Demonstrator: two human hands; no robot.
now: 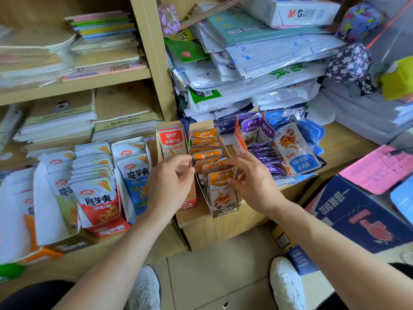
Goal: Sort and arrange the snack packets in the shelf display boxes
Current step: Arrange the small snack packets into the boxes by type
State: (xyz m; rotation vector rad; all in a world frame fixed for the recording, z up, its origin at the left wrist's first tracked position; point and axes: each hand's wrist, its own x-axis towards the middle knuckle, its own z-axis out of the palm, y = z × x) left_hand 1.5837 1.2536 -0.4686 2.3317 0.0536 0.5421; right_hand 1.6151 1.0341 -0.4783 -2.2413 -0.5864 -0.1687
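Observation:
An open cardboard display box [226,211] on the low shelf holds a row of orange snack packets [221,191] standing upright. My right hand [250,177] pinches the front orange packets, thumb on the front one and fingers behind them. My left hand [171,183] is curled at the box's left wall, fingertips on its top edge. Left of it, a box holds a red packet [171,139]. To the right, purple packets [267,158] stand in a row, with blue packets [298,151] lying loosely beside them.
White konjac snack packets [98,198] fill several boxes at the left. Stacks of paper and notebooks [257,61] crowd the shelves behind. A dark blue carton [357,215] and pink sheets [377,166] sit at the right. My shoes [286,285] stand on the tiled floor below.

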